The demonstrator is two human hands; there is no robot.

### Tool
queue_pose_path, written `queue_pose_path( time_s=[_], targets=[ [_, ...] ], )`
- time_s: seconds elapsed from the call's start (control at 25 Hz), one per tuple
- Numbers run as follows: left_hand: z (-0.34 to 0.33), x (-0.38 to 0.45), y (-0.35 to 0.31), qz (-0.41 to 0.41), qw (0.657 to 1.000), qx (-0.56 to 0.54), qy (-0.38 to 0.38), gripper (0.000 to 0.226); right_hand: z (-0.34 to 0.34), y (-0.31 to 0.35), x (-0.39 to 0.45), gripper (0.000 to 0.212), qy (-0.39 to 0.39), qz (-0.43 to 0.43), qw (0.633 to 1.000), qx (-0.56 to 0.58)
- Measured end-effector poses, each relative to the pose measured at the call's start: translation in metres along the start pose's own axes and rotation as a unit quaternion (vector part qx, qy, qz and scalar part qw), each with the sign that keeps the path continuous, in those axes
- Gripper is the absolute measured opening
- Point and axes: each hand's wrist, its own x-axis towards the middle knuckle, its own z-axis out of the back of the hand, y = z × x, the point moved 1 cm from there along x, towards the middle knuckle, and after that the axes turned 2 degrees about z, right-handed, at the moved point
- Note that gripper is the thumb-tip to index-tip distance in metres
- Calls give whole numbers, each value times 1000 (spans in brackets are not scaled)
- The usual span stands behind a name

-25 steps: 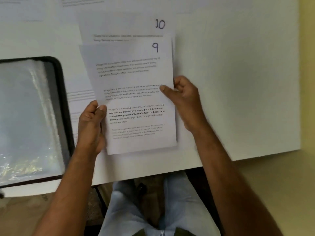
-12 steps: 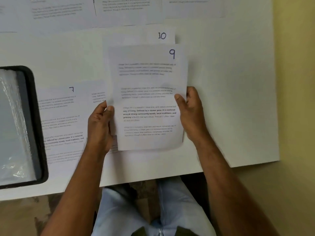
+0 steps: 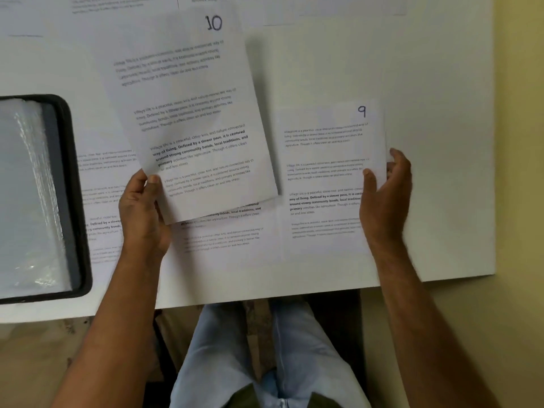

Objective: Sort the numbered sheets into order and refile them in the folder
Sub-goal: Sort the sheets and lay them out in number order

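Observation:
My left hand point(image 3: 141, 210) pinches the lower left corner of the sheet numbered 10 point(image 3: 188, 113), which is lifted and tilted to the left over the middle of the table. The sheet numbered 9 point(image 3: 323, 172) lies to its right, flat on the white table point(image 3: 435, 98). My right hand point(image 3: 385, 195) holds this sheet's right edge, thumb on top and fingers curled past the edge. The black folder point(image 3: 75, 172) lies open at the left, its clear plastic sleeves showing.
More printed sheets lie under and left of sheet 10, one point(image 3: 223, 231) below it and another point(image 3: 103, 201) beside the folder. A row of sheets point(image 3: 123, 4) runs along the far edge. The table's near edge crosses just above my knees; a yellow floor lies to the right.
The two sheets, held together in front of me before, are now apart. My right hand has carried sheet 9 to the right and down to the table; my left hand keeps sheet 10.

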Motion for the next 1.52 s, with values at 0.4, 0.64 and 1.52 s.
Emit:
queue_pose_path(
  time_s=[0.4, 0.64, 1.52],
  targets=[
    [21, 3, -17, 2, 1000, -1, 15, 40, -39, -10, -51, 82, 54, 102, 971, -212],
    [19, -8, -12, 6, 1000, 4, 30, 35, -43, -8, -47, 81, 37, 102, 970, -219],
    [-99, -69, 46, 54, 989, 32, 134, 24, 11, 31, -28, 33, 96, -44, 964, 244]
  ],
)
